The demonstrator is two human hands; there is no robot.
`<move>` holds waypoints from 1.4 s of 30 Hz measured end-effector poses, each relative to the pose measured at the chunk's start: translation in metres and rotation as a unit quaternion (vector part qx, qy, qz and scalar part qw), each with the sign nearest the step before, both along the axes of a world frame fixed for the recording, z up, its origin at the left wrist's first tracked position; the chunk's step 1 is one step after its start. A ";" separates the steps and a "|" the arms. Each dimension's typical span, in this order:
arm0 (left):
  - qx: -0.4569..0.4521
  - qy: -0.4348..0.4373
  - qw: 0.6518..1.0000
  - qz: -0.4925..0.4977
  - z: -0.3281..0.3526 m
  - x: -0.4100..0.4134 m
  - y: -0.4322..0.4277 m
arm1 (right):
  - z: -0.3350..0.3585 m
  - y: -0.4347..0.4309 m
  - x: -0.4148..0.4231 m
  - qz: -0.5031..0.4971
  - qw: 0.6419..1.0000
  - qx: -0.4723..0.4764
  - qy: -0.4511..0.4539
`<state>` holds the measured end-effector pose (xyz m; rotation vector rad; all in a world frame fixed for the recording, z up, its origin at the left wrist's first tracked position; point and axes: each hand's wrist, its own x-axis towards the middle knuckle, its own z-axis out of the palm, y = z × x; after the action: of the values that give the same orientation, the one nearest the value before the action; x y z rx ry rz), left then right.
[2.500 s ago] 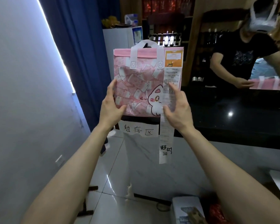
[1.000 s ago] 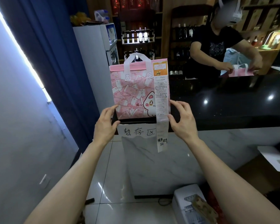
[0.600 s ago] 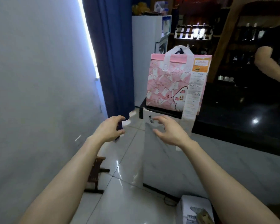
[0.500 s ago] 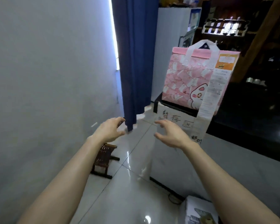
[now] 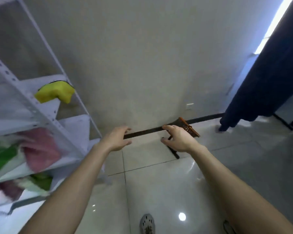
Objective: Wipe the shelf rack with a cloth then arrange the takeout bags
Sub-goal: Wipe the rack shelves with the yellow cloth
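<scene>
Hovering empty hands (image 5: 116,140) (image 5: 179,141), shelf rack (image 5: 42,114) leftward

Both hands hover empty above the tiled floor (image 5: 159,191), left hand (image 5: 116,141) and right hand (image 5: 178,140) with loosely spread fingers. At left, the white shelf rack (image 5: 46,119) holds a yellow cloth (image 5: 55,93) and blurred pink and green bags (image 5: 39,149).

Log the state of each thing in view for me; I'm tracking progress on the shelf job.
left hand: empty, fingers relaxed, in the air
right hand: empty, fingers loosely spread
yellow cloth: on a rack shelf, draped over its edge, untouched
shelf rack: standing by the wall
takeout bags: on the lower shelves, blurred
blue curtain: hanging to the floor
</scene>
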<state>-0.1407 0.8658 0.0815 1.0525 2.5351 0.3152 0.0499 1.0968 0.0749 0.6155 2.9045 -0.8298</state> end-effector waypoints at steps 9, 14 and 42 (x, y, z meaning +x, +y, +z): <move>0.030 0.026 0.988 0.151 0.011 -0.070 -0.117 | 0.017 -0.076 -0.154 0.154 0.988 -0.005 0.002; 0.046 0.030 0.978 0.200 0.017 -0.099 -0.156 | 0.022 -0.106 -0.215 0.210 0.978 0.006 0.014; 0.119 0.143 0.781 0.596 0.020 -0.110 -0.128 | 0.046 -0.101 -0.481 0.539 0.835 -0.060 0.094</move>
<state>-0.2510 0.7373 0.1011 -0.6906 3.1444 0.8467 -0.4307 0.9957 0.1207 -1.0917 2.6136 -0.8444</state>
